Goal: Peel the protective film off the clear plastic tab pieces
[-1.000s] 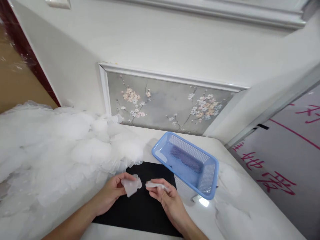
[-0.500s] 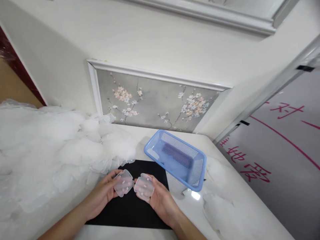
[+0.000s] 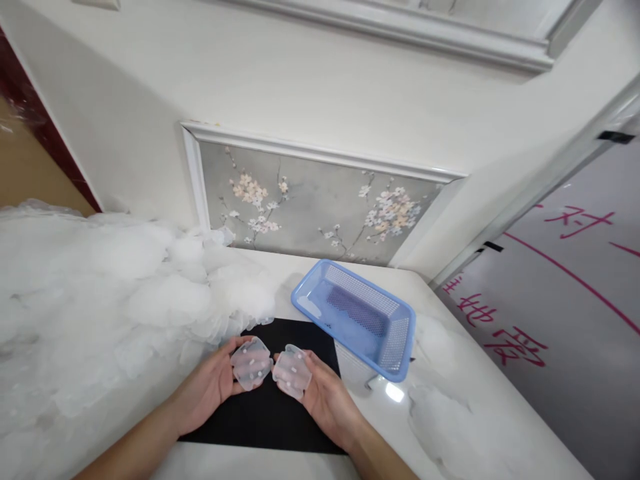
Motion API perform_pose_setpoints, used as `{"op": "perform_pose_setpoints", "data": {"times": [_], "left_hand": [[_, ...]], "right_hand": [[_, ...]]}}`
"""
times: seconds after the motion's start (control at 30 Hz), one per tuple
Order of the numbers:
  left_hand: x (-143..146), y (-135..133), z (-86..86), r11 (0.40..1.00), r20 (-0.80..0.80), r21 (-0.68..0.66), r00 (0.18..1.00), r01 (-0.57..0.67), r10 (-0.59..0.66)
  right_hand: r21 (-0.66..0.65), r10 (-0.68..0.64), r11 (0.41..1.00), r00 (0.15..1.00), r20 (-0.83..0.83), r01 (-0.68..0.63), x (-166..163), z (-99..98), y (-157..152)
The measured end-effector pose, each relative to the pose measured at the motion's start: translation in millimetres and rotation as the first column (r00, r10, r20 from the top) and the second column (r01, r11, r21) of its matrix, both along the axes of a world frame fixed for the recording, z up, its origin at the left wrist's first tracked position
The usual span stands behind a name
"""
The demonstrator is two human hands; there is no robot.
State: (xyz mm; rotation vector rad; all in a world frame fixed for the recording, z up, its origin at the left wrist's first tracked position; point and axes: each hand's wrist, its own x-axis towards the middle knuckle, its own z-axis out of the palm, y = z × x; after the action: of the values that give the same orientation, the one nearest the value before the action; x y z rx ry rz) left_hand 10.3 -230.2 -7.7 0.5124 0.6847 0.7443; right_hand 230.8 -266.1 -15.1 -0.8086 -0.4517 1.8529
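Observation:
My left hand (image 3: 213,383) grips a thin translucent plastic piece (image 3: 251,364) by its left side. It has a notched outline and several small white bumps on its face. A second piece of the same look (image 3: 293,371) is held at its right side by my right hand (image 3: 327,400). Fingers show through both pieces from behind. The two pieces face up side by side, their inner edges close together with a narrow gap between them. Both hands hover over a black mat (image 3: 270,423) on the white marbled table (image 3: 465,427).
A large heap of similar translucent pieces (image 3: 100,300) covers the left of the table. Beyond the mat, to the right, sits a blue mesh basket (image 3: 411,333). Behind stand a wall with a framed floral panel (image 3: 315,193) and, at right, a board with pink writing (image 3: 565,280).
The whole view has shifted slightly. Both pieces have turned a little in my hands, the left one now showing its face more squarely. Both grips stay closed.

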Motion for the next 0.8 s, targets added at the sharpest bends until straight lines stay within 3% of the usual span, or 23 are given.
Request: {"op": "perform_pose_setpoints", "data": {"times": [0.2, 0.8], "left_hand": [[-0.4, 0.0, -1.9, 1.000, 0.020, 0.000, 1.000, -0.001, 0.001], [1.8, -3.8, 4.4, 0.999, 0.036, 0.031, 0.998, 0.044, -0.045]], "right_hand": [[0.036, -0.146, 0.989, 0.983, 0.112, 0.143, 1.3, -7.5, -1.7], [-0.090, -0.237, 0.963, 0.959, 0.155, 0.253, 2.0, -9.9, -1.1]]}}
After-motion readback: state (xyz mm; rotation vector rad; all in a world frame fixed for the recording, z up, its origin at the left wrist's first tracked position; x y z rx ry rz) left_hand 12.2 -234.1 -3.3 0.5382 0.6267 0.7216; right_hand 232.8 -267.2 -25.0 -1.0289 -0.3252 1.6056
